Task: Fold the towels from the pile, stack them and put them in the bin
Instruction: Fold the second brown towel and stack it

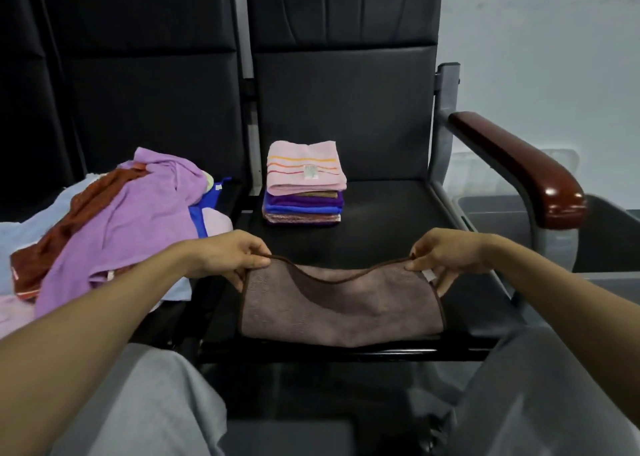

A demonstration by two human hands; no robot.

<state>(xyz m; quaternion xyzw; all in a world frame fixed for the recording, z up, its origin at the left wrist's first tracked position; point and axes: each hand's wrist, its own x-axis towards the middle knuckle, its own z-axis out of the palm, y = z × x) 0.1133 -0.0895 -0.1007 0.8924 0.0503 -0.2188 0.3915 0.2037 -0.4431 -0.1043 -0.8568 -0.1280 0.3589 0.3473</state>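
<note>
As left hand point(232, 259) and right hand point(445, 257) pinch brown towel point(341, 312), stack point(304, 187) behind, pile point(114, 220) left, bin point(609, 237) right

Two hands are busy here, one left hand point(235, 255) and one right hand point(446, 255), with one brown towel point(339, 306) between them at the front edge of the right-hand seat point(398, 213). Near that seat's back left corner stands one stack point(304, 206) of folded towels: one pink striped towel point(304, 168) on top and several coloured layers beneath, too tightly packed to count exactly. On the middle seat point(230, 197) lies one loose pile point(114, 227), with at least five towels showing: one lilac point(138, 220), one rust-brown point(69, 227), one pale blue point(20, 234), one royal blue point(211, 199), one pale pink point(218, 222). Three seat backs point(346, 109) are in view, one wooden armrest point(519, 168) and one grey bin point(606, 234).
</note>
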